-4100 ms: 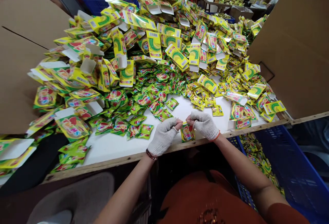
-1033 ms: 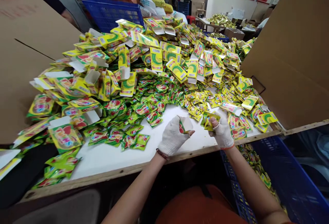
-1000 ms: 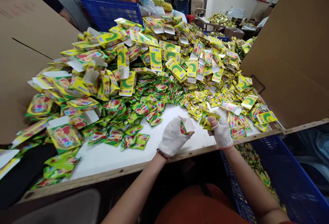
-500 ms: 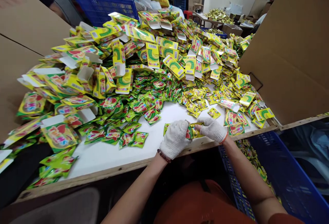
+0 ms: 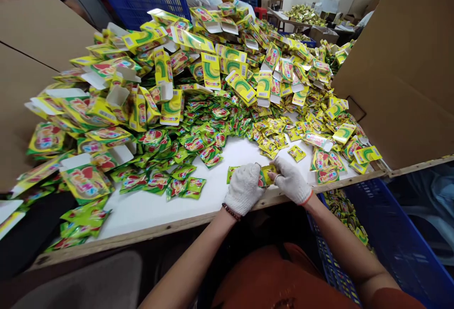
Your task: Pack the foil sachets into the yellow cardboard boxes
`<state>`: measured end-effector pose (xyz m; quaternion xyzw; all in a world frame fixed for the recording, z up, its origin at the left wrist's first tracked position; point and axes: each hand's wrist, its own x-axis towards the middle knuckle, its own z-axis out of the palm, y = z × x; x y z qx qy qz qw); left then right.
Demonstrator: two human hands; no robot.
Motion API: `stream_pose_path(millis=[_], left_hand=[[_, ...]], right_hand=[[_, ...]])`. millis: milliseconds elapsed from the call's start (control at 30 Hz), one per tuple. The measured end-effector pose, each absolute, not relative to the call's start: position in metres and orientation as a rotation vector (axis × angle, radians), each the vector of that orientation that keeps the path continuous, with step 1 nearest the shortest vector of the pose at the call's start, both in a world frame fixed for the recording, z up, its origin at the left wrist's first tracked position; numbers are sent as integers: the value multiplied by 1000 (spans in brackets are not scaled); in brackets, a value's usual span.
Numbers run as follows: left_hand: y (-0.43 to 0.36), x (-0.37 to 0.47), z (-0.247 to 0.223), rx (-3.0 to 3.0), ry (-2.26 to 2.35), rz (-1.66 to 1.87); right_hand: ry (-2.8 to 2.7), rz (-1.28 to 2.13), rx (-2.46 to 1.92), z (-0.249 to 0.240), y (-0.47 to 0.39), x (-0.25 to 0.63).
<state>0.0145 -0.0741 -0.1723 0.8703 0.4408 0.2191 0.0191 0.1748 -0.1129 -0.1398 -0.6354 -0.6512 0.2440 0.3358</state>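
Note:
My left hand (image 5: 244,188), in a white glove, is closed around a small green-and-yellow packet at the table's front edge. My right hand (image 5: 291,180), gloved too, pinches the yellow end of a packet (image 5: 268,175) between the two hands. Part of a green packet (image 5: 231,172) shows beyond my left hand. Green sachets (image 5: 191,143) spread over the white table to the left, and yellow sachets (image 5: 273,134) lie just behind my hands. A single yellow sachet (image 5: 296,153) rests near my right fingers.
Open yellow boxes (image 5: 209,70) are heaped across the back of the white table (image 5: 142,214). Cardboard panels (image 5: 400,77) stand at both sides. A blue crate (image 5: 390,233) with sachets sits below at the right; another blue crate (image 5: 142,4) is behind the heap.
The view has shifted slightly. My right fingers have moved a little over the yellow packet, while my left hand keeps its hold.

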Motion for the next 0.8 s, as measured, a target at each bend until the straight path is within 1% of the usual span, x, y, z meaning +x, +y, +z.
stream_pose_path(millis=[133,167,333,400,500,567,667,733,800], left_hand=[[-76,19,-173,2743,1338,658],[-77,21,-173,2750,1330,670],[-77,24,-173,2717,1351,746],[-76,25,-172,2697,1331,750],[-77,29,-171,2605,1272,829],[-77,31,-169,2459,1180,939],[-76,26,-167,2081,922,1023],[-74,19,-167,1748,799,994],[-72,12,-167,1459,783,967]], right_hand=[[-1636,621,-1687,-136,-117,174],[-1636,678,-1671,-134,-118,171],[-1378,1394,-1599,-120,-125,166],[-1332,1505,-1601,-116,-127,166],[-1444,1561,-1612,-114,-123,167],[-1597,1438,-1621,-112,-116,171],[-1843,1007,-1564,-109,-105,181],[-1872,762,-1487,-110,-101,187],[-1750,620,-1466,-115,-100,190]])
